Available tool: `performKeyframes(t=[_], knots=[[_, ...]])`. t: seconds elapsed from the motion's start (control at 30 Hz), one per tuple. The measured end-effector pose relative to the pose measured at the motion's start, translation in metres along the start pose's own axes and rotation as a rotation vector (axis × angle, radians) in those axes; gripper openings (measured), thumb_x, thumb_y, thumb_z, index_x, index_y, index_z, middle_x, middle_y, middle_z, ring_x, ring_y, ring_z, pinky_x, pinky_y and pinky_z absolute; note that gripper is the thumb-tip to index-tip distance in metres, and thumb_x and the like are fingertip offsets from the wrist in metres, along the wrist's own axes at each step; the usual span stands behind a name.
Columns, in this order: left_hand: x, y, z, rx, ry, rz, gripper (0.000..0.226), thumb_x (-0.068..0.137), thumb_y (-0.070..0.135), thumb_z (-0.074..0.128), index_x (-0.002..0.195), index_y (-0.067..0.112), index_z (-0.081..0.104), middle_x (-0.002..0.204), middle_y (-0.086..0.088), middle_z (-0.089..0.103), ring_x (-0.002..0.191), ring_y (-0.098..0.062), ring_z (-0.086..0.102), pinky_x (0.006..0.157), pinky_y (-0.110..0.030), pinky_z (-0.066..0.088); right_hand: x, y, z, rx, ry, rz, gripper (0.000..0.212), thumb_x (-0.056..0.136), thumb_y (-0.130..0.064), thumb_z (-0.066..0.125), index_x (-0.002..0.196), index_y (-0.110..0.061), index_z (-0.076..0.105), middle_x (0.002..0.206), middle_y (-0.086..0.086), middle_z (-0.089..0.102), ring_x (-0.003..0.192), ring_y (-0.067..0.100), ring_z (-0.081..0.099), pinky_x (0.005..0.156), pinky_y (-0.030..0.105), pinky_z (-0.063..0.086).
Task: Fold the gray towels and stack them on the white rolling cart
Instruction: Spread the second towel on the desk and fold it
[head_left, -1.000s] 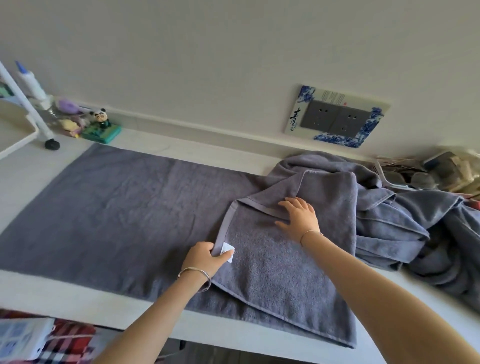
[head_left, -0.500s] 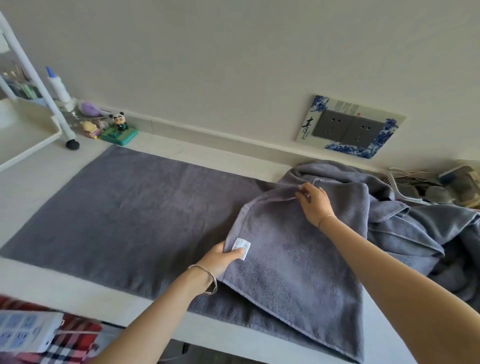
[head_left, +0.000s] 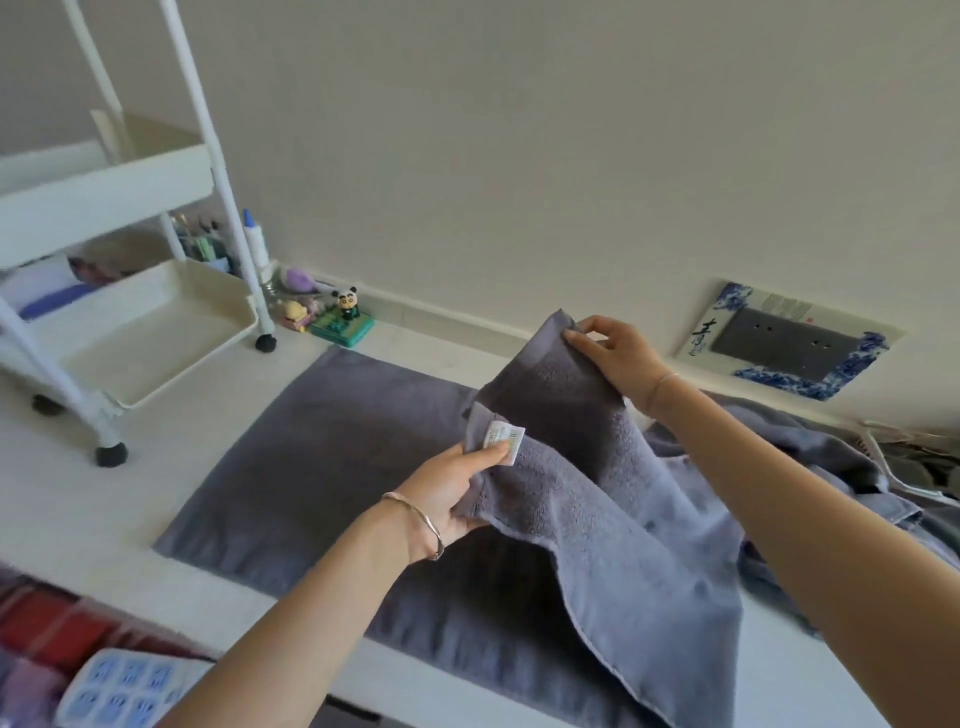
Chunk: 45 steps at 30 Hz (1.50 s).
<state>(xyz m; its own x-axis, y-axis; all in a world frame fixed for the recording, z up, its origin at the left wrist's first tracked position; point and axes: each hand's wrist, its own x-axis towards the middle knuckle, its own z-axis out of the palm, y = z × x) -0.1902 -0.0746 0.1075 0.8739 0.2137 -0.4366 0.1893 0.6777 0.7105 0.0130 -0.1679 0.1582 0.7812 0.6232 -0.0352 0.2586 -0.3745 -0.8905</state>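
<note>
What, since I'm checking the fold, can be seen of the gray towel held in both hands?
The gray towel looks like soft terry with a flat hemmed border and a small white label at one corner. Most of it lies flat on the white table; its right end is lifted. The left hand pinches the label corner, the right hand the far corner, higher.

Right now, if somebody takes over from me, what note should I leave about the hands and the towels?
The left hand pinches the gray towel at its label corner; the right hand pinches the far corner. Both grips hold that end lifted; the rest lies flat on the table.
The heap of gray towels lies at the right.
Done: fold only begun; no towel shows on the lower tray of the white rolling cart.
Left: finish folding, stack on the cart, then the heap.
</note>
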Motion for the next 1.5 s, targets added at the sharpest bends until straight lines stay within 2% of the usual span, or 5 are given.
performKeyframes(t=[0.5, 0.93, 1.13, 1.27, 1.5], knots=[[-0.039, 0.101, -0.183, -0.269, 0.059, 0.044, 0.034, 0.078, 0.008, 0.059, 0.111, -0.001, 0.062, 0.108, -0.023, 0.067, 0.098, -0.031, 0.067, 0.089, -0.048, 0.051, 0.135, -0.071, 0.225, -0.095, -0.094, -0.066, 0.011, 0.091, -0.024, 0.061, 0.084, -0.016, 0.063, 0.07, 0.001, 0.061, 0.061, 0.011, 0.053, 0.06, 0.017, 0.044], [-0.012, 0.091, -0.289, -0.325, 0.042, -0.064, 0.032, 0.081, -0.001, 0.064, 0.111, -0.012, 0.062, 0.112, -0.032, 0.062, 0.093, -0.036, 0.066, 0.077, -0.041, 0.057, 0.203, 0.013, 0.342, -0.23, 0.06, -0.108, 0.014, 0.094, -0.025, 0.054, 0.101, -0.018, 0.064, 0.085, 0.004, 0.064, 0.075, 0.021, 0.053, 0.068, 0.023, 0.035], [0.001, 0.086, -0.315, -0.066, 0.312, -0.087, 0.015, 0.089, -0.006, 0.049, 0.098, -0.004, 0.061, 0.076, -0.02, 0.07, 0.067, -0.025, 0.069, 0.061, -0.027, 0.055, 0.217, 0.042, 0.367, -0.523, 0.013, 0.05, 0.024, 0.097, -0.032, 0.046, 0.113, -0.021, 0.06, 0.114, 0.009, 0.065, 0.103, 0.032, 0.058, 0.076, 0.03, 0.042], [-0.001, 0.082, -0.326, -0.063, 0.386, -0.115, 0.042, 0.069, 0.006, 0.077, 0.104, -0.01, 0.059, 0.088, -0.025, 0.062, 0.083, -0.035, 0.06, 0.085, -0.042, 0.046, 0.222, 0.035, 0.377, -0.545, 0.068, -0.033, 0.027, 0.099, -0.037, 0.04, 0.115, -0.024, 0.057, 0.108, 0.011, 0.066, 0.097, 0.033, 0.06, 0.072, 0.032, 0.043], [0.004, 0.086, -0.331, -0.031, 0.41, -0.065, 0.011, 0.089, -0.004, 0.05, 0.083, 0.0, 0.059, 0.051, -0.009, 0.062, 0.047, -0.016, 0.063, 0.043, -0.015, 0.045, 0.223, 0.031, 0.4, -0.66, -0.041, 0.029, 0.026, 0.096, -0.033, 0.047, 0.119, -0.02, 0.05, 0.114, 0.009, 0.064, 0.1, 0.03, 0.06, 0.075, 0.034, 0.048]])
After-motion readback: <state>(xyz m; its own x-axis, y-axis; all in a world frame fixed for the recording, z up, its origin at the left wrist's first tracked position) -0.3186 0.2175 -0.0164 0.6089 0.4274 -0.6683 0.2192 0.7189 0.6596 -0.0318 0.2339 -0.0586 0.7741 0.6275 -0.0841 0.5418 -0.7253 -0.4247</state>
